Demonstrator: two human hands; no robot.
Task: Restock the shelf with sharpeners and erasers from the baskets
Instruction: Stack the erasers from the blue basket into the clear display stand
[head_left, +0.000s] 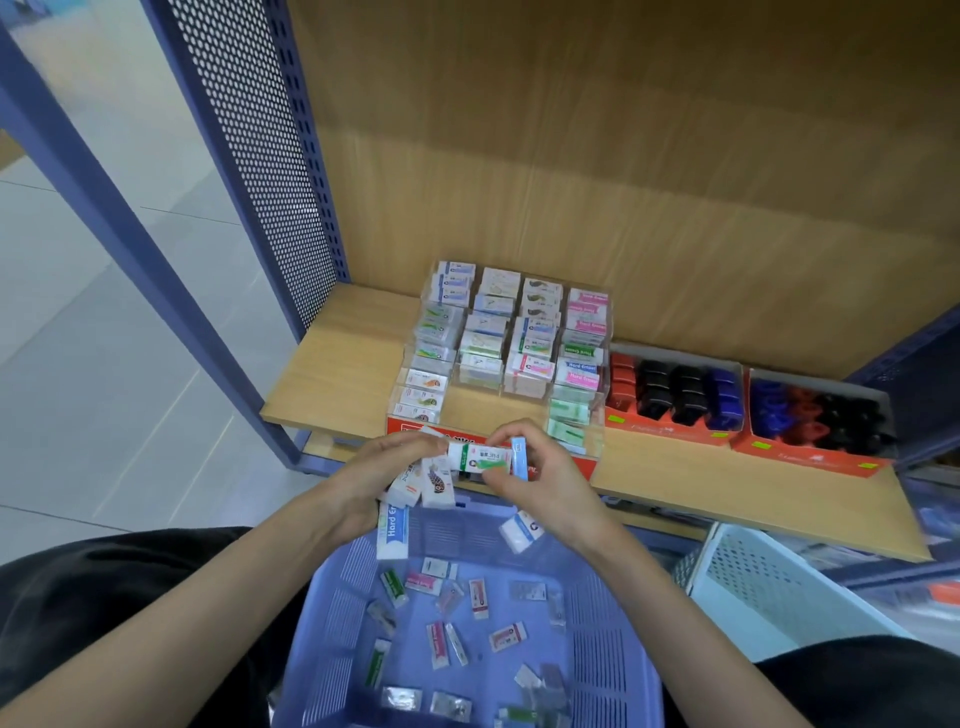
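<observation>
Both hands meet just above the far rim of the purple basket (317, 639). The left hand (374, 483) is curled round a bundle of erasers (423, 486). The palm hides most of them, so they are hard to count, and one long blue-and-white piece hangs down over the rim. The right hand (545, 483) pinches a green-banded eraser (479, 458), with a blue eraser (519, 457) upright beside it; the left fingertips touch the green one's other end. Loose erasers (467, 618) lie scattered on the basket floor, their print too blurred to read. Beyond the basket, on the shelf (337, 364), a clear rack (498, 338) holds rows of erasers, its front edge partly hidden by the hands. Beyond and to the right of the basket, two orange trays (670, 428) hold red, black and blue sharpeners (685, 392), the farther tray smeared. A white basket (753, 587) stands just right of the purple one, with its near corner cut off.
</observation>
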